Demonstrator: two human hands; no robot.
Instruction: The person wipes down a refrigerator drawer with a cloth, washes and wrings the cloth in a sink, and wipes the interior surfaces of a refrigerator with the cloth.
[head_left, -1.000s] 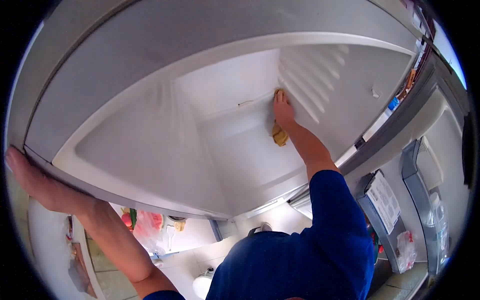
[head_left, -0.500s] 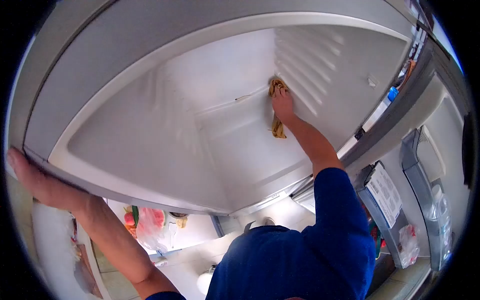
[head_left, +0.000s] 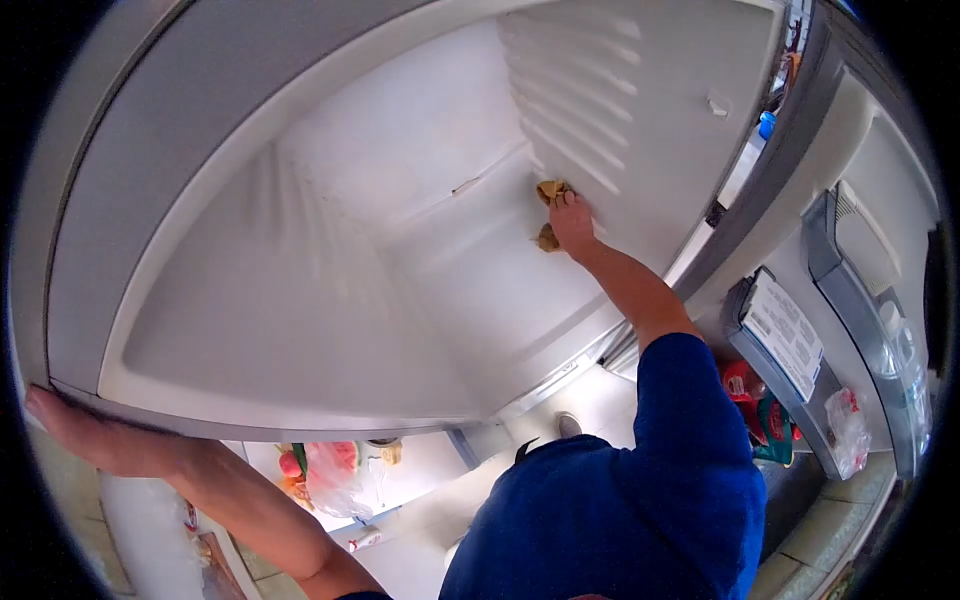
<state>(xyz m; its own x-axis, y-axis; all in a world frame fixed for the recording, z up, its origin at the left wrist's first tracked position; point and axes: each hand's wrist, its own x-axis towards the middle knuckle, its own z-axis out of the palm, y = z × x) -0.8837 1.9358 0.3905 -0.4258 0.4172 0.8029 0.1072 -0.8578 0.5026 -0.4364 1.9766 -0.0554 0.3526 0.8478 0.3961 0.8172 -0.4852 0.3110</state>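
My right hand (head_left: 573,222) is closed on a crumpled yellow-brown cloth (head_left: 550,190), pressing it on the white floor of a refrigerator compartment (head_left: 480,270) near the ribbed right wall. Part of the cloth hangs out below the fingers. A thin dark strip or crumb (head_left: 466,186) lies at the seam where back wall and floor meet. At the far left, my left hand (head_left: 100,435) lies stretched against the outer corner of the grey refrigerator frame (head_left: 75,330). Most of its fingers are hidden.
The open door (head_left: 880,130) on the right carries grey shelves with a white printed box (head_left: 785,325), a clear bottle (head_left: 900,345) and a plastic bag (head_left: 848,430). Below left, a white surface (head_left: 425,480) holds bagged watermelon (head_left: 335,475) and other food.
My right hand has drawn the cloth from the back right corner toward me along the compartment floor. The view has shifted and tilted; my left hand stays at the frame's corner.
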